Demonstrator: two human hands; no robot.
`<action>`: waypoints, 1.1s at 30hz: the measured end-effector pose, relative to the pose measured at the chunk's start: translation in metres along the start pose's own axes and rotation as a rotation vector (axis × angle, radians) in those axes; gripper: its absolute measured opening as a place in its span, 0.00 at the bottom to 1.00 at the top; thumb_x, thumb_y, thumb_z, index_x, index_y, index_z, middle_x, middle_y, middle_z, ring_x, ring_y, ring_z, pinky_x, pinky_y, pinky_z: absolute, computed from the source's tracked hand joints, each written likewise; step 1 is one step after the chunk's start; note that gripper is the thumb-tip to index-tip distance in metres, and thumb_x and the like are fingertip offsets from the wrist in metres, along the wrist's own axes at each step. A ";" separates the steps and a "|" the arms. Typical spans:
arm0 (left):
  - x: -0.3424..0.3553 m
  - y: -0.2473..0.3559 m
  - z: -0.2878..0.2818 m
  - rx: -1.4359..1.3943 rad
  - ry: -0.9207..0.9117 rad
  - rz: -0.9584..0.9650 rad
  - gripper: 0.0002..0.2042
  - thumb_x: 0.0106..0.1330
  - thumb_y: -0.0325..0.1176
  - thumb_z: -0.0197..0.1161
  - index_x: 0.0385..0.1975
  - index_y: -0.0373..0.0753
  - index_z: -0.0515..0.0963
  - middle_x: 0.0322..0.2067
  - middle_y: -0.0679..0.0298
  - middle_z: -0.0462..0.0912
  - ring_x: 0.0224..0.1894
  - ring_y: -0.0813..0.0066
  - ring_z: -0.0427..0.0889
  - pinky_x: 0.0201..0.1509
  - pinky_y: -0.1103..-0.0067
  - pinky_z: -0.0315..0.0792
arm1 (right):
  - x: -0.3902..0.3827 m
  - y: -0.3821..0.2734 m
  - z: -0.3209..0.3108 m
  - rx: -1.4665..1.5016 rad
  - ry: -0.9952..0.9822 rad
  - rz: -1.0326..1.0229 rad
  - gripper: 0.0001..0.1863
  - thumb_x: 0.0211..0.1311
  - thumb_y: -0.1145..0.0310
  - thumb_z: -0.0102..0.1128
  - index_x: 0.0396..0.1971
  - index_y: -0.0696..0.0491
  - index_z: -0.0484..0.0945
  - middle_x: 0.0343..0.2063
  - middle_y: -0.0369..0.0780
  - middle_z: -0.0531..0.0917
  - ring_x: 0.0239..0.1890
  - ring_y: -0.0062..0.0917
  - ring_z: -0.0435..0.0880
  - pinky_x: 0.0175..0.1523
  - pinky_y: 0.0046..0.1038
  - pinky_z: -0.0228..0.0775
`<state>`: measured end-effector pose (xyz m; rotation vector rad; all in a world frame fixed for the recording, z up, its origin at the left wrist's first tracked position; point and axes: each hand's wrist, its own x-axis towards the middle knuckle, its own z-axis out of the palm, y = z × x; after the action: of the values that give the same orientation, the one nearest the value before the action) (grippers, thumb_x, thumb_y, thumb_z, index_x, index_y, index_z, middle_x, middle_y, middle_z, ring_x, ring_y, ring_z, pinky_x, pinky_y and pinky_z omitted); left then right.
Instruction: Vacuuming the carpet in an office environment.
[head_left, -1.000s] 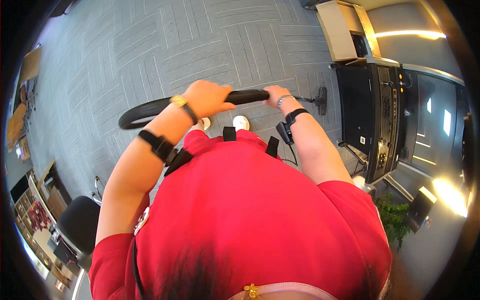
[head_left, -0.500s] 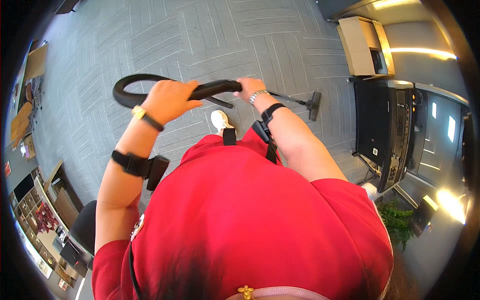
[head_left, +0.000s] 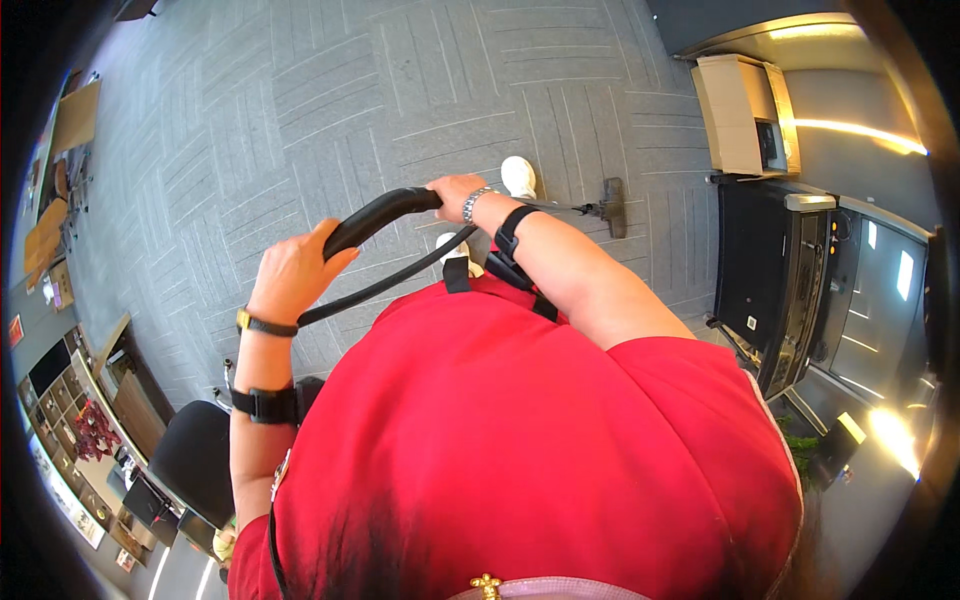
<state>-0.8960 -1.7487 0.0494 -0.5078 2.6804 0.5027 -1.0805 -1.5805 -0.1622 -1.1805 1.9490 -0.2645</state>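
My left hand (head_left: 290, 275) is closed around the thick black vacuum cleaner hose (head_left: 385, 212), its thumb stretched along the near side. Farther along, my right hand (head_left: 458, 195) grips the same hose where it meets the wand. From there the thin wand (head_left: 565, 208) runs right to a dark floor head (head_left: 615, 208), which rests on the grey carpet (head_left: 420, 90). A thinner-looking length of the hose (head_left: 390, 280) curves back below my hands toward my left wrist. My right forearm hides part of the wand.
White shoes (head_left: 518, 177) stand on the carpet near the wand. To the right are a black wheeled equipment case (head_left: 750, 290) and an open cardboard box (head_left: 728, 115). A black chair (head_left: 192, 460) is at lower left, with wooden furniture (head_left: 75, 115) along the left side.
Both hands have come left and nearer my body, and the hose loop has swung below them. The floor head has been drawn slightly left. A second shoe has come into view ahead.
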 end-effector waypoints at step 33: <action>0.350 0.176 -0.105 0.184 0.042 0.256 0.17 0.66 0.48 0.60 0.47 0.43 0.74 0.29 0.54 0.83 0.36 0.49 0.83 0.40 0.57 0.74 | 0.069 0.267 -0.293 -0.189 0.215 0.344 0.19 0.55 0.51 0.67 0.48 0.35 0.83 0.46 0.34 0.86 0.53 0.32 0.83 0.59 0.45 0.65</action>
<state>-1.3019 -1.7347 0.0450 -0.1256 2.8116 0.3105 -1.4823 -1.5582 -0.1578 -0.9399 2.3684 -0.0267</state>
